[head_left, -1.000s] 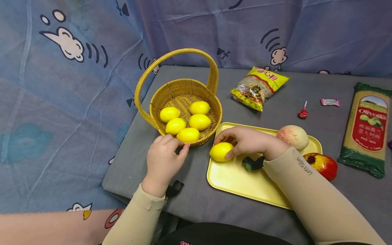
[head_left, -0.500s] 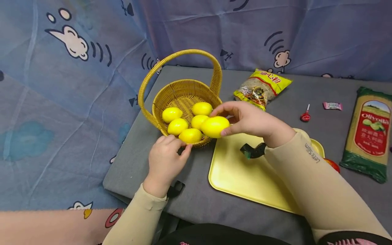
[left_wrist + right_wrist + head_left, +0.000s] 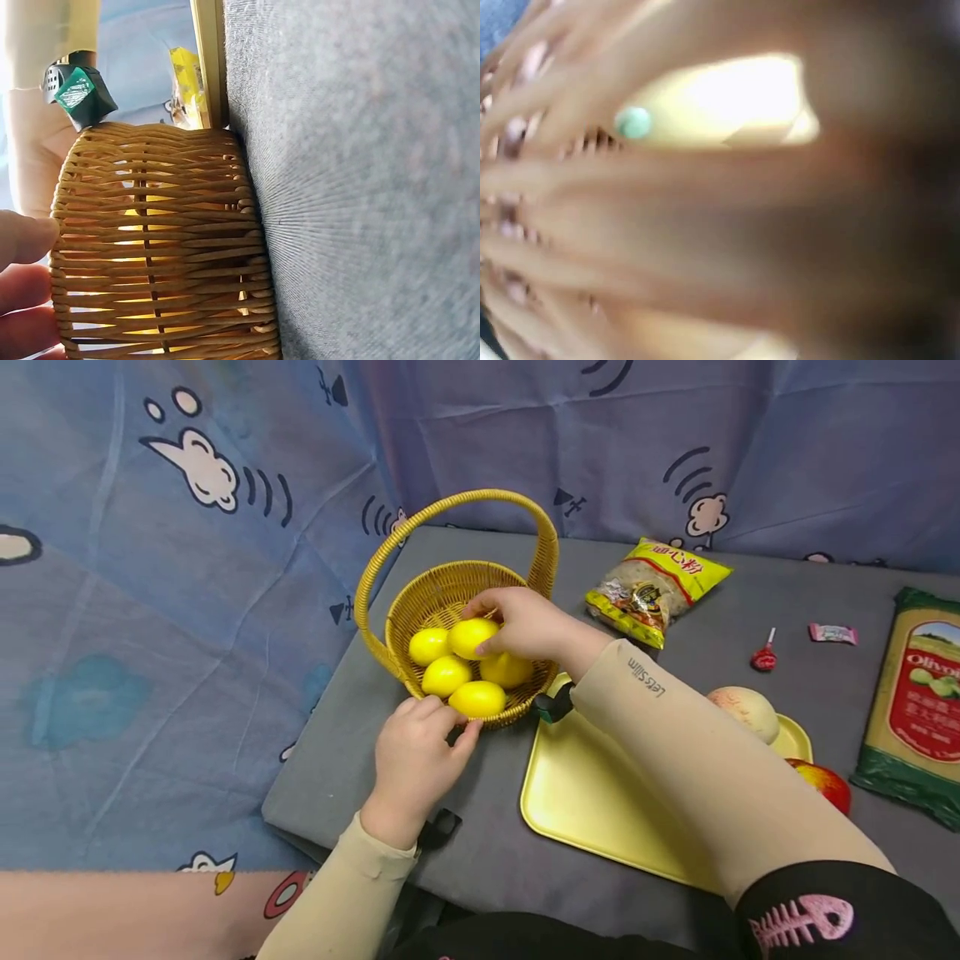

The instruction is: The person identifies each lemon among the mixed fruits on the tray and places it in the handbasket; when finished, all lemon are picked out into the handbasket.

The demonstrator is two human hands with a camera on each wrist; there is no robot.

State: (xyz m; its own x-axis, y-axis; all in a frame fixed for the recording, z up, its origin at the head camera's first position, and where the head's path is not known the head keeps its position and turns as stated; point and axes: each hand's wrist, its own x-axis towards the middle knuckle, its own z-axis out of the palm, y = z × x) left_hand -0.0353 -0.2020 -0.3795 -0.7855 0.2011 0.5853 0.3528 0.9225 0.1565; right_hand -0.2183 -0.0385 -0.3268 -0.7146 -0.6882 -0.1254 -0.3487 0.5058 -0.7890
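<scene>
A yellow wicker basket (image 3: 442, 578) with a tall handle holds several lemons (image 3: 478, 698). My right hand (image 3: 529, 623) reaches over its rim and grips another lemon (image 3: 472, 637) by the sides, among the others. My left hand (image 3: 420, 760) pinches the near rim between thumb and fingers; in the left wrist view its fingers (image 3: 22, 292) lie at the basket's (image 3: 157, 240) edge. Blurred wicker strands (image 3: 630, 217) fill the right wrist view, hiding the right hand there. A yellow tray (image 3: 592, 793) stands right of the basket, partly under the right forearm.
A peach (image 3: 746, 712) sits on the tray, and a red-yellow fruit (image 3: 825, 783) at its right edge. Behind lie a yellow snack-like bag (image 3: 656, 589), a red lollipop (image 3: 764, 656) and a pink wrapped candy (image 3: 832, 633). A pasta pack (image 3: 918, 693) lies far right on the grey table (image 3: 345, 760).
My right hand has lifted a lemon off the tray and carried it left into the basket, still gripping it. The left hand has stayed on the basket's rim.
</scene>
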